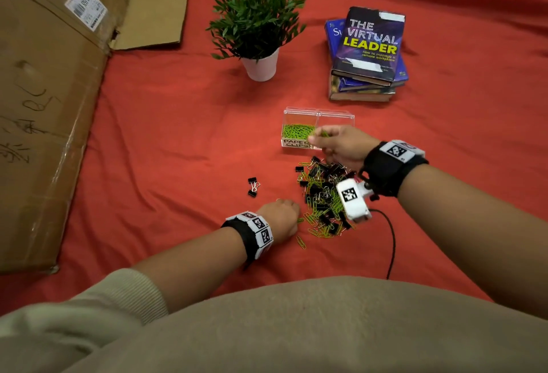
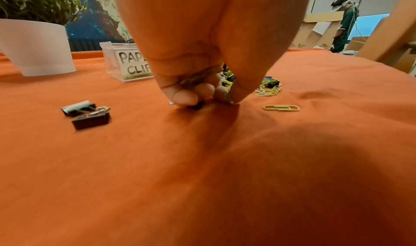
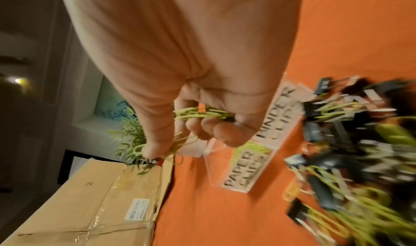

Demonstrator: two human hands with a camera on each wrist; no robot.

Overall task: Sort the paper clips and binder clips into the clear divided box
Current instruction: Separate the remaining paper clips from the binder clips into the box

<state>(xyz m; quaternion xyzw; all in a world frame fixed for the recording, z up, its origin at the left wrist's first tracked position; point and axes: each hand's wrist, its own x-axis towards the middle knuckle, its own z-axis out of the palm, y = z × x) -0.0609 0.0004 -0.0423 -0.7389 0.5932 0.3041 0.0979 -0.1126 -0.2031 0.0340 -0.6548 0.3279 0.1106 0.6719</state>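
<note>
The clear divided box [image 1: 299, 119] stands beyond the pile; its left compartment, labelled PAPER CLIPS [image 3: 243, 169], holds green paper clips [image 1: 296, 131]. My right hand [image 1: 318, 138] hovers at the box's front and grips a bunch of green paper clips [image 3: 202, 114]. A mixed pile of green paper clips and black binder clips [image 1: 323, 197] lies in front of the box. My left hand [image 1: 292, 215] rests on the cloth at the pile's left edge, fingers curled round a few green paper clips [image 2: 198, 77], fingertips [image 2: 184, 98] touching the cloth.
Two black binder clips [image 1: 252, 187] lie apart to the left of the pile, and a single paper clip [image 2: 281, 108] lies near my left hand. A potted plant [image 1: 261, 67], stacked books [image 1: 367, 55] and a large cardboard box [image 1: 44, 105] surround the red cloth.
</note>
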